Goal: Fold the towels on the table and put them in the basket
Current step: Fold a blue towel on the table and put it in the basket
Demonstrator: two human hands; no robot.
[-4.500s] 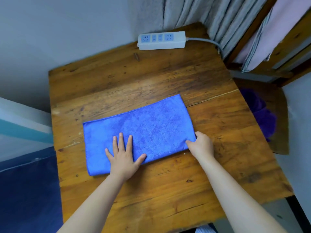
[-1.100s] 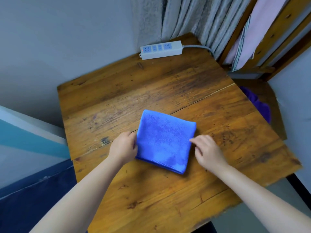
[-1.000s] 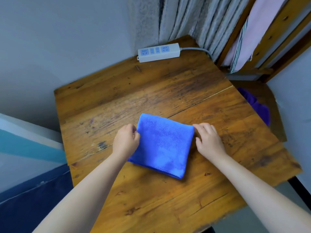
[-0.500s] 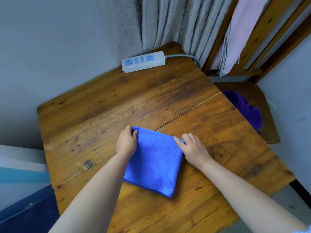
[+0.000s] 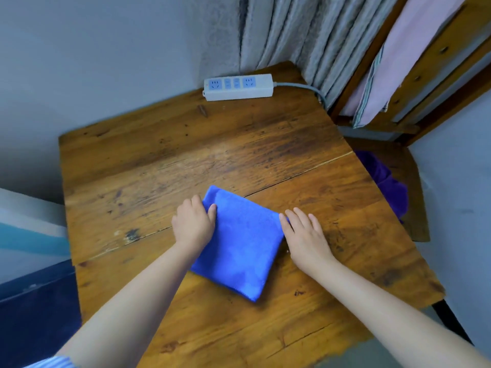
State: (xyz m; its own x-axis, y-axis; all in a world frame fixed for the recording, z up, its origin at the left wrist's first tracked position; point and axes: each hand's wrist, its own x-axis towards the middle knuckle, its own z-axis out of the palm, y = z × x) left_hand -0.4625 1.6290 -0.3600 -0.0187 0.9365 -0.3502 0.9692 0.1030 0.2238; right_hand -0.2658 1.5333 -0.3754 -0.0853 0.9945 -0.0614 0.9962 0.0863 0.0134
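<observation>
Your left hand [image 5: 192,224] pinches the folded blue towel [image 5: 240,245] mid-surface [image 5: 159,160], right hand [image 5: 305,235] flat at its edge; power strip [image 5: 238,87] far back, purple cloth [image 5: 388,181] off right.

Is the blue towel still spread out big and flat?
No, the blue towel lies folded into a small square on the wooden table, with the left hand and right hand at its sides.
</observation>
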